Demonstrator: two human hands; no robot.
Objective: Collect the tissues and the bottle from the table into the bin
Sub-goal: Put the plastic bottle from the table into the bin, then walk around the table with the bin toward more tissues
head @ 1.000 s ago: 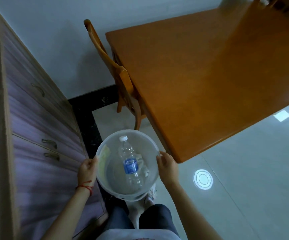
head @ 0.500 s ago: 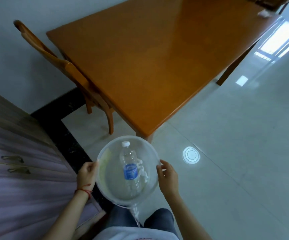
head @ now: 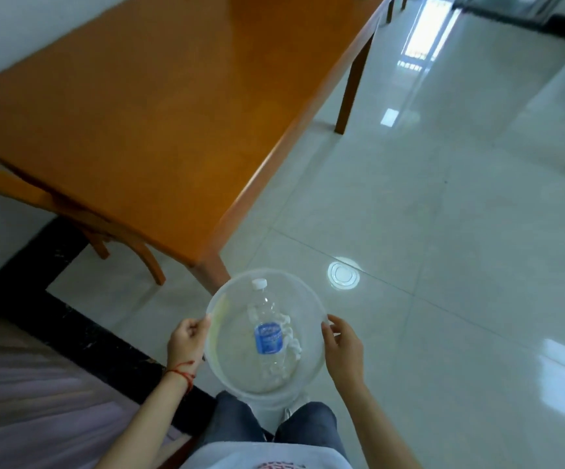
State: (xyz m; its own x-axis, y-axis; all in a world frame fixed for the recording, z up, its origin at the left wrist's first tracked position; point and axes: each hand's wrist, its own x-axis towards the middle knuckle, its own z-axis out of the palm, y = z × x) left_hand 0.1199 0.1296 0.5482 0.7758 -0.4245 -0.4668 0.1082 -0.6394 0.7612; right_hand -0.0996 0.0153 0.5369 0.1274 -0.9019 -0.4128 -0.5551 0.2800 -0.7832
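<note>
Holding the clear plastic bin [head: 311, 301] out in front of us with both hands, and we're looking straight down into it. Our left hand [head: 186, 343] is gripping the rim on the left side, fingers curled over the edge, red string bracelet [head: 182, 369] sitting on that wrist. Our right hand [head: 343, 348] is clutching the opposite rim, thumb hooked on top and fingers wrapping down the outside wall. The bottle [head: 267, 328] is lying inside the bin, white cap pointing away from us toward the far rim, blue label facing up. The tissues [head: 289, 340] are sitting crumpled in the bottom, right beside and partly under the bottle, so it's kinda hard to count them through the clear plastic. The bin is hanging just past the near corner of the orange wooden table [head: 159, 106], above the glossy tiled floor [head: 460, 248]. A wooden chair [head: 71, 211] is tucked in at the table's left side. Our knees in dark jeans [head: 237, 421] are showing right below the bin.
</note>
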